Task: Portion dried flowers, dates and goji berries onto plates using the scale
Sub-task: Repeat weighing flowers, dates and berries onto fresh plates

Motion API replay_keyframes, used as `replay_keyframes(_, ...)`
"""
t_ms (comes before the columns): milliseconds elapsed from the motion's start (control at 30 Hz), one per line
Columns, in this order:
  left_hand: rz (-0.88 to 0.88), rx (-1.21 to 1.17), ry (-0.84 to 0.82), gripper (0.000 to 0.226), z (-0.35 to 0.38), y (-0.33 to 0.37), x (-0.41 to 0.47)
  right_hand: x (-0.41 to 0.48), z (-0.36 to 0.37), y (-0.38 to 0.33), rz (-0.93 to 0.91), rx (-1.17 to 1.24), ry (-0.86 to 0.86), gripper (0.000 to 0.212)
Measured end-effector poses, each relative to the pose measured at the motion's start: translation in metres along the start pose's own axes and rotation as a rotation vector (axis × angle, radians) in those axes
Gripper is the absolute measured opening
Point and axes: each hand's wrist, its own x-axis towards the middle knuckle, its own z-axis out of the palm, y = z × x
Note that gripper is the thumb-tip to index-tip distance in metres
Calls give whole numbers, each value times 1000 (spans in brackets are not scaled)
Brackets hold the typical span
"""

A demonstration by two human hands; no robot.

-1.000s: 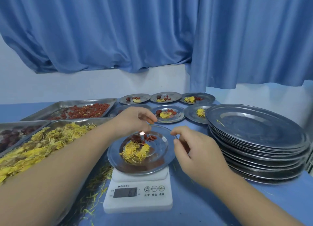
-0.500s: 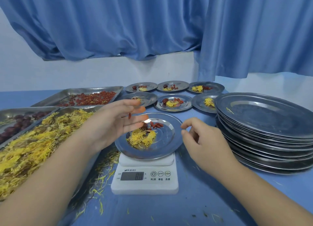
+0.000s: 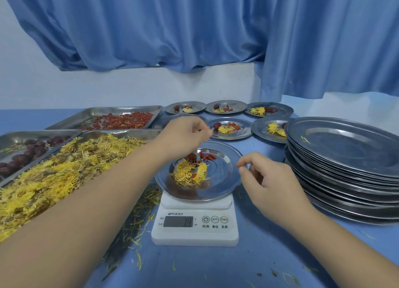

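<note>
A steel plate [image 3: 218, 186] sits on the white scale [image 3: 194, 227]. It holds yellow dried flowers [image 3: 189, 173], a dark date [image 3: 191, 157] and a few red goji berries [image 3: 207, 157]. My left hand [image 3: 183, 134] hovers above the plate's far rim with its fingers curled and fingertips pinched together, seemingly on goji berries, mostly hidden. My right hand [image 3: 265, 179] is beside the plate's right rim, fingers loosely curled and holding nothing; I cannot tell whether it touches the rim. The display's digits are too dim to read.
At the left are trays of dried flowers [image 3: 64, 164], dates [image 3: 26, 151] and goji berries [image 3: 121, 120]. Several filled plates [image 3: 228, 128] stand behind the scale. A tall stack of plates [image 3: 345, 158] stands at the right. Loose petals lie on the blue table [image 3: 216, 266].
My left hand opened over the plate, then lifted and curled its fingers again. A goji berry now lies on the flowers. My right hand stays by the rim.
</note>
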Motion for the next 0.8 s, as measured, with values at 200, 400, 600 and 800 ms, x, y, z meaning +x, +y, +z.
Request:
replay_keyframes(200,-25,-125,10,13,-13,-5,-19,4,1,4,118,1,-8,8)
replay_keyframes(400,-112,-336,95,15,-34,-29,-50,6,7,5,364,137,-52,9)
replay_keyframes(600,-196,-556,11,20,-59,-44,-53,10,12,-1,591,415,-88,10)
replay_keyframes(800,-185,-732,14,19,-80,-42,-37,9,19,-5,618,633,-63,10)
